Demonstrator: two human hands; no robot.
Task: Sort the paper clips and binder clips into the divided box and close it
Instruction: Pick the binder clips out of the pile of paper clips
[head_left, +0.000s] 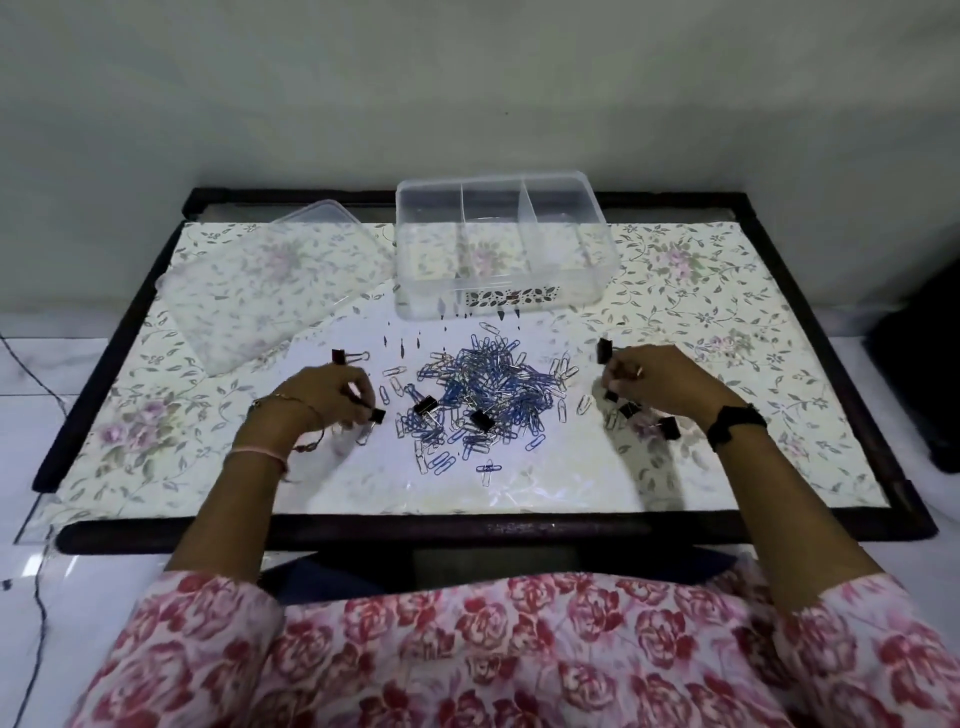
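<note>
Both forearms are extended forward, bare from the elbows, palms turned down. The left hand (324, 397) is held low at the left, fingers (358, 402) curled inward and pinched at the tips; thin bracelets are worn at the wrist. The right hand (660, 384) is held at the right, fingers (615, 371) bunched together and pointed leftward; a black band is worn at that wrist. The hands are kept well apart.

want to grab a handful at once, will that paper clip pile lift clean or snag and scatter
The pile looks tangled, so clips would likely lift in linked clumps. Being small wire loops, loose ones probably drop off. Binder clips buried in it may come up too.
</note>
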